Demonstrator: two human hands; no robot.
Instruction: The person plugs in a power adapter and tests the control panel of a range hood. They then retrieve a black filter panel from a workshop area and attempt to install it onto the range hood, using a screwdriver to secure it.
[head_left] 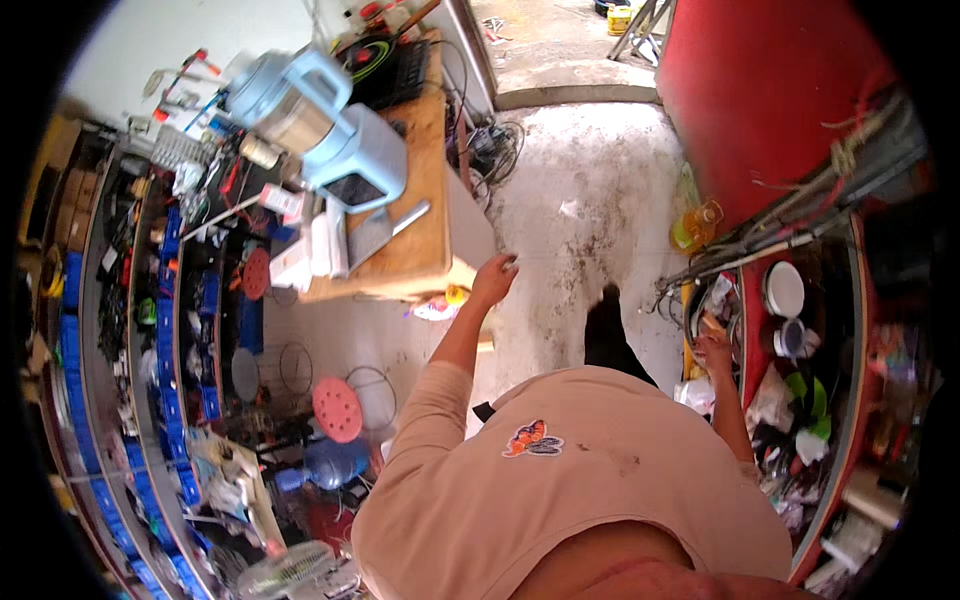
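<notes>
Your left hand [493,282] is near the bench [428,240], your right hand [714,352] at the shelf [865,330].
Both hands look curled; their grip I cannot tell. The flat scraper [370,238] lies on the bench, its long axis slanting, handle pointing forward-right.

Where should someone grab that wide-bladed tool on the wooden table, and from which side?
Probably by its narrow handle, coming from the right: it points that way, toward the edge of the table, away from the broad grey blade. White items crowd the blade's left.
</notes>
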